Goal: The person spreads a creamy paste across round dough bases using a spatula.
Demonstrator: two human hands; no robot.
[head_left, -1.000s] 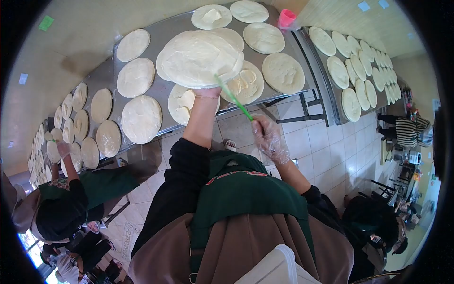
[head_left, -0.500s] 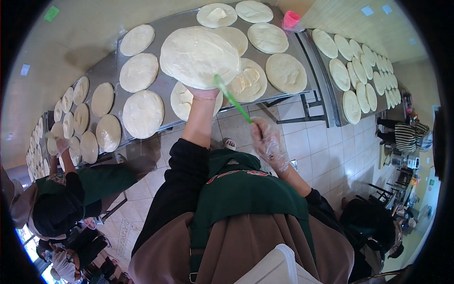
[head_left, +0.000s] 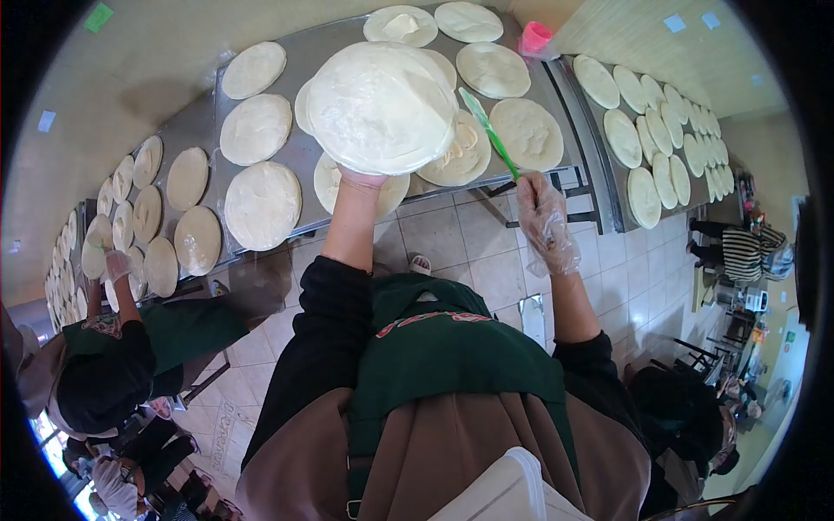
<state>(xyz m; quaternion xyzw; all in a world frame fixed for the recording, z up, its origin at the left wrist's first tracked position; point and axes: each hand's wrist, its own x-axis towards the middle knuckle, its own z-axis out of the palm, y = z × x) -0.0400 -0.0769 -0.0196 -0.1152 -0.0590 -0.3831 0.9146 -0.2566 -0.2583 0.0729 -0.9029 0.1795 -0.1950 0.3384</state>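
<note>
I have the dough round up on the left hand, and it is my landmark: the hand holds it from beneath, the wrist showing at its near edge, the fingers hidden, so I cannot tell how they are set. A second edge shows at its left side; whether that is another held layer, I cannot tell. The right hand, in a clear glove, is to the right of the round and nearer me, closed around the handle of a green spatula whose blade points up, just beside the round's right edge. Half a second ago that blade was on the round's near right part; now it is off, and the right hand has moved right and farther from me. The round itself sits a little farther right than before. Below it is the metal table; a cream-smeared disc lies to its near right, a plain disc farther right, and a pink cup beyond to the far right.
</note>
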